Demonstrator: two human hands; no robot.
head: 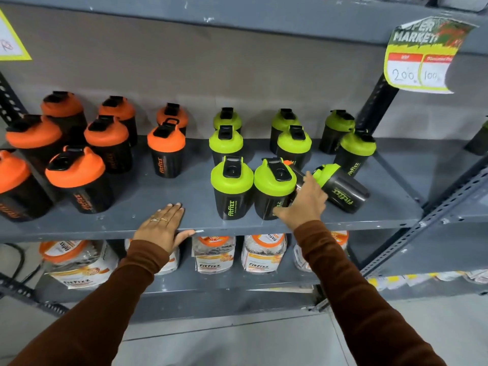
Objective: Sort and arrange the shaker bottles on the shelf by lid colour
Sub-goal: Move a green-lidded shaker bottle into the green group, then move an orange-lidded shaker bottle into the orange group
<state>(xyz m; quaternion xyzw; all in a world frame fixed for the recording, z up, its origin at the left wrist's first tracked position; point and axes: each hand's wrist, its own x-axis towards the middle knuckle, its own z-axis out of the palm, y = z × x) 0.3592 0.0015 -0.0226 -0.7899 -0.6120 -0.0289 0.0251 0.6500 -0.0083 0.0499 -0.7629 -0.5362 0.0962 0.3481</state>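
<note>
On the grey shelf (163,191), several black shaker bottles with orange lids (75,170) stand at the left. Several with green lids (231,178) stand at the right. One green-lid bottle (340,190) lies tipped on its side at the right front. Behind the front green-lid bottle (273,178), a tilted bottle with an orange lid (288,163) is mostly hidden. My right hand (303,204) reaches in there, fingers spread, fingertips at that bottle's dark body; a grip is not visible. My left hand (161,228) lies flat and open on the shelf's front edge.
A lower shelf holds clear jars with orange lids (214,253). A price sign (422,56) hangs from the shelf above at the right. A slotted metal upright (449,199) runs down the right side. A strip of bare shelf separates the orange and green groups.
</note>
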